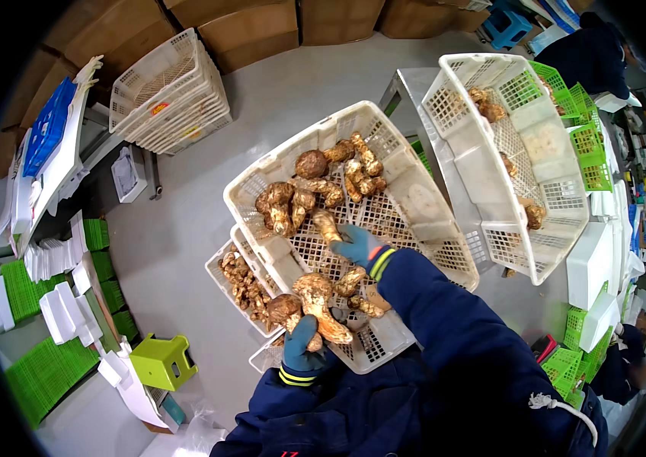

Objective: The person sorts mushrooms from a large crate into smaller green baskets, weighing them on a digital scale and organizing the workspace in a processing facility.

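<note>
Brown-and-cream thick-stemmed mushrooms (311,164) lie in a large white plastic crate (437,228) with a perforated floor. My left hand (303,343), in a blue-grey glove, holds a mushroom (286,311) by its stem at the crate's near left side. A bigger mushroom (316,291) with a broad cap rests beside it; whether that hand also grips it I cannot tell. My right hand (354,244), gloved too and slightly blurred, has its fingers on the stem of a mushroom (326,224) over the crate's middle. Smaller mushrooms (351,281) lie below my right wrist.
On a metal table (414,85) at right stands another white crate (471,160) holding a few mushrooms. A lower crate (211,263) of small mushrooms is at left. Stacked white crates (169,91), a yellow-green stool (164,361) and cardboard boxes (254,34) stand around. Two people (586,51) are at right.
</note>
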{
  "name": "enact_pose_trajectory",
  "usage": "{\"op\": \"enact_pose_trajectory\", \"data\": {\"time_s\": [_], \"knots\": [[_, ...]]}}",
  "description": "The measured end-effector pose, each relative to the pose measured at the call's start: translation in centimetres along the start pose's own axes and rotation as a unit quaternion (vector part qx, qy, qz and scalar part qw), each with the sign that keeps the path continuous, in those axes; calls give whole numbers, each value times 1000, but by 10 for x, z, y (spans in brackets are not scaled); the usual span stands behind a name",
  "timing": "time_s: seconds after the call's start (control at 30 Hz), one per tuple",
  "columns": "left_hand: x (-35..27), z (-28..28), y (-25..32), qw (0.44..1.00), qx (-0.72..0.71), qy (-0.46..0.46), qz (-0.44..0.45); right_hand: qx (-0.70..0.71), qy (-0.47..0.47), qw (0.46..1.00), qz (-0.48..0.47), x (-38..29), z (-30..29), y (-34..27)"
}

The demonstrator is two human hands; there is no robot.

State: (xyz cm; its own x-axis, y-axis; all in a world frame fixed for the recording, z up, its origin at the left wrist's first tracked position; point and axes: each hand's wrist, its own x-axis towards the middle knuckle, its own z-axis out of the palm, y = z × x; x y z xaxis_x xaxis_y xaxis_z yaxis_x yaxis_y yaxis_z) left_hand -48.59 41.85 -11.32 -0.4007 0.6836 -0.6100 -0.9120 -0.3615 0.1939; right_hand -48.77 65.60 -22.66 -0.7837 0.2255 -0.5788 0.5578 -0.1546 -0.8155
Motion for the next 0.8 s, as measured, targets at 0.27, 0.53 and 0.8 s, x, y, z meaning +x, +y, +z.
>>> {"op": "enact_pose_trajectory", "data": {"time_s": [0.27,0.53,0.8], "knots": [[18,11,-3,991,105,-81,-30,489,-177,851,-70,-157,-54,-41],[39,69,-68,952,239,-169,-87,283,206,921,-174,-270,-77,-40],[28,132,-204,510,606,-549,268,522,274,768,-250,-422,-91,45]]}}
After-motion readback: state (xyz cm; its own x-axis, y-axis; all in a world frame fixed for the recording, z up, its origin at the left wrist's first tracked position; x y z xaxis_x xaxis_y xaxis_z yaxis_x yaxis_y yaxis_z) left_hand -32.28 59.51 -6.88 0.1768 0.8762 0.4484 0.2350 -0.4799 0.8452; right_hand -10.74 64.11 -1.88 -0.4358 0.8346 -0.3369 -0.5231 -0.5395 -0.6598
